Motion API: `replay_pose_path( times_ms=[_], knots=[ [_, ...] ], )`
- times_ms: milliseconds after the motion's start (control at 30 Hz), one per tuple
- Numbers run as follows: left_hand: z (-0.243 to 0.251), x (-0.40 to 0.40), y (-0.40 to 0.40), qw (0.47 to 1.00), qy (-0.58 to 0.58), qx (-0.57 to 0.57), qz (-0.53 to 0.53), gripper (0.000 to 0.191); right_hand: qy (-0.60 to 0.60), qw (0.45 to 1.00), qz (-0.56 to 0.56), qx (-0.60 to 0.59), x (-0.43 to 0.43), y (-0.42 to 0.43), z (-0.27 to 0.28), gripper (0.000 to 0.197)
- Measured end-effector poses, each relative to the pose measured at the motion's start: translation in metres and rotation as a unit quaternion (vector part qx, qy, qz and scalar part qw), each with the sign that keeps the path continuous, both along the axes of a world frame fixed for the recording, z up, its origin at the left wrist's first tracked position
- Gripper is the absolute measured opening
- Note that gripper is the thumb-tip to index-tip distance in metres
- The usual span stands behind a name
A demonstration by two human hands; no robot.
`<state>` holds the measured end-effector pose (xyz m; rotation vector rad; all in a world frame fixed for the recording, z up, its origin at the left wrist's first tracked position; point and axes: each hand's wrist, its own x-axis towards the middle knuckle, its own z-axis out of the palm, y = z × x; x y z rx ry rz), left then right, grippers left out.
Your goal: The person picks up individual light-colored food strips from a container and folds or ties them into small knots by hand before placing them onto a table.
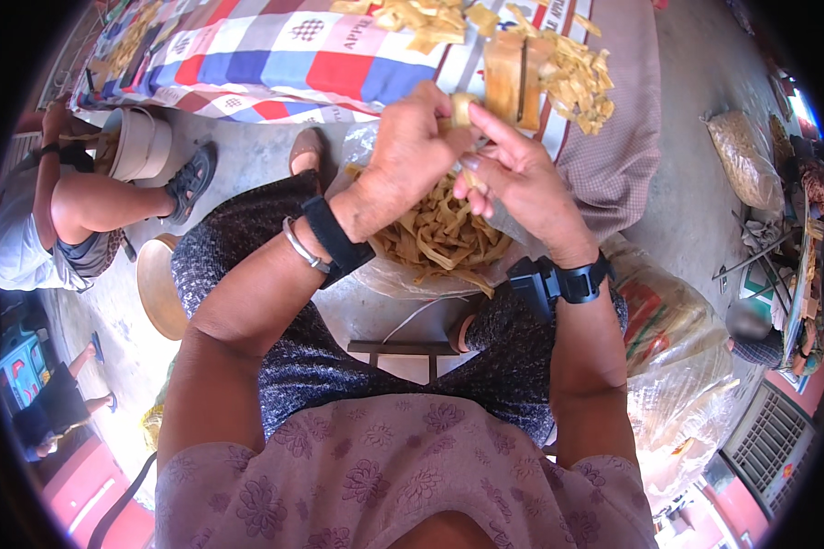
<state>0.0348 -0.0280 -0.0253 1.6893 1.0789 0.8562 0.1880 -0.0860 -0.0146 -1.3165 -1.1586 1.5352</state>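
My left hand (405, 151) grips a rolled or folded pale yellow strip (463, 110) of what looks like dried plant food. My right hand (532, 182) is close against it, its index finger near the roll and a pale end of strip between its thumb and lower fingers. Beneath both hands, a clear plastic bag (378, 271) stands open between my knees, holding many yellowish-brown strips (446, 230). Just beyond my fingers, a wooden block with a dark slot (513, 82) lies on the cloth-covered table (329, 72). More strips (577, 79) are heaped beside the block.
Another person (75, 199) sits at the left by a white bucket (141, 144). A round tan lid or stool top (158, 287) is near my left knee. Large plastic sacks (673, 329) stand at my right. Farther right are a filled bag (748, 161) and another worker (762, 343).
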Motion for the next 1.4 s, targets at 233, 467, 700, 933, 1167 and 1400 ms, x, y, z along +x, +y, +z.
replay_pose_path(
  times_ms=[233, 467, 700, 933, 1167, 1400],
  knots=[
    [0.003, -0.003, 0.019, 0.878, -0.357, -0.312, -0.067, 0.011, -0.052, 0.976, -0.149, 0.148, -0.003, 0.007, -0.005, 0.024],
    [-0.007, -0.002, 0.017, 0.882, -0.231, -0.395, -0.116, 0.016, -0.017, 0.988, -0.082, 0.133, 0.02, 0.015, -0.013, 0.014],
    [-0.016, -0.001, 0.015, 0.921, -0.203, -0.328, -0.061, 0.016, -0.107, 0.97, -0.039, 0.213, 0.015, 0.017, -0.02, 0.025],
    [-0.007, 0.003, 0.02, 0.898, -0.275, -0.333, -0.087, 0.012, -0.1, 0.964, -0.124, 0.215, 0.012, 0.023, -0.021, 0.021],
    [-0.005, 0.007, 0.025, 0.89, -0.253, -0.366, -0.102, 0.016, -0.27, 0.936, -0.107, 0.197, 0.026, 0.018, -0.013, 0.007],
    [-0.003, 0.007, 0.033, 0.909, -0.217, -0.321, -0.156, 0.018, -0.27, 0.929, -0.016, 0.252, 0.028, 0.014, 0.003, 0.014]
  ],
)
